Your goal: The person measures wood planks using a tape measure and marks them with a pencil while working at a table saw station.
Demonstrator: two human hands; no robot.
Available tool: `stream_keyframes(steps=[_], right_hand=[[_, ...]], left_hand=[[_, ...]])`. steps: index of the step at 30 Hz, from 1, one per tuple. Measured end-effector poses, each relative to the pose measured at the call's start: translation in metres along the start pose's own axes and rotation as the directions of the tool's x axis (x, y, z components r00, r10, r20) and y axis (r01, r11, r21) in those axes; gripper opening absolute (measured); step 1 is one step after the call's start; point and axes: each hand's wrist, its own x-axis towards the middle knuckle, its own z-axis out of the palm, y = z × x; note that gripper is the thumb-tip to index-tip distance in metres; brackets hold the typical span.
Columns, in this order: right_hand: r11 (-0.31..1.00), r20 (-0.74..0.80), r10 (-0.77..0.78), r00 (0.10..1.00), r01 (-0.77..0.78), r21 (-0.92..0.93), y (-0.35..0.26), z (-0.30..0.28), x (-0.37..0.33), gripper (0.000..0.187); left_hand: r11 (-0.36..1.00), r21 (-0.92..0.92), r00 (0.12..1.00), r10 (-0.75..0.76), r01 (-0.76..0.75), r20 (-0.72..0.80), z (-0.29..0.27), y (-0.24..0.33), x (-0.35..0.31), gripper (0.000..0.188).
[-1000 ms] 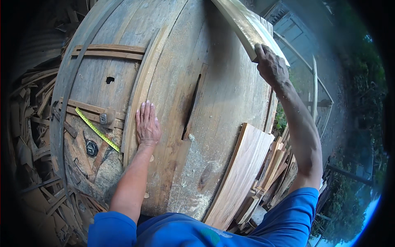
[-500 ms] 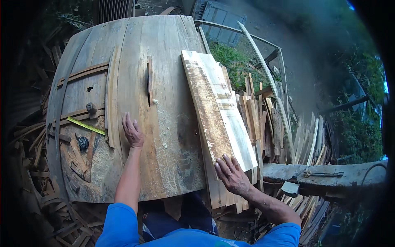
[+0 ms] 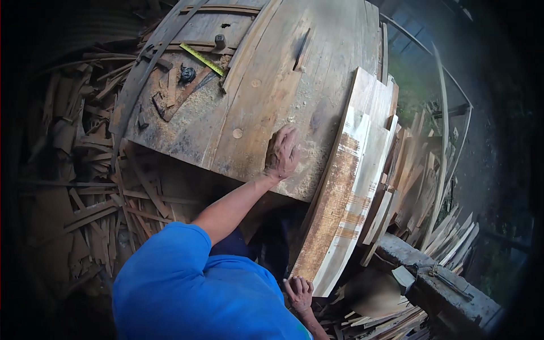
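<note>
A person's left hand (image 3: 281,152) lies flat and open on the sawdust-strewn counter (image 3: 272,85), while the right hand (image 3: 298,293) grips the low end of a long plank (image 3: 340,192) at four o'clock. The plank looks stiff, heavy and rough-edged, likely best held at both ends.

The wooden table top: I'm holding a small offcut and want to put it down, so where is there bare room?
The table is bare between the left hand and the saw slot, though dusted with sawdust. The near-left corner past the long wooden strip is also free. The far-left end is crowded: yellow tape, scraps, a dark round thing. The right hand grips the plank covering the right edge.
</note>
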Motion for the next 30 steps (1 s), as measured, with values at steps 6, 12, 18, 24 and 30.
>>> stream_keyframes(steps=[6,12,18,24,30], right_hand=[[0.997,-0.054,-0.063,0.997,0.065,0.035,-0.006,0.046,-0.009,0.044],[0.992,-0.048,-0.018,0.999,0.024,0.123,0.007,-0.012,0.003,0.048],[0.959,-0.005,0.089,0.996,-0.084,0.272,0.042,-0.048,0.061,0.053],[0.922,-0.424,0.128,0.897,0.049,0.384,0.065,-0.144,0.216,0.061],[0.630,-0.042,0.073,0.996,-0.013,0.776,0.158,-0.187,0.323,0.057]], left_hand=[[0.799,0.263,0.801,-0.394,0.541,-0.450,-0.173,-0.235,0.132,0.039],[0.566,0.823,0.898,-0.382,0.042,0.217,-0.154,-0.275,0.198,0.034],[0.548,0.813,0.944,-0.120,-0.196,0.308,-0.203,-0.316,0.183,0.019],[0.386,0.719,0.816,0.255,-0.578,0.519,-0.188,-0.137,0.123,0.029],[0.420,0.262,0.487,0.632,-0.869,0.604,-0.042,0.093,0.020,0.020]])
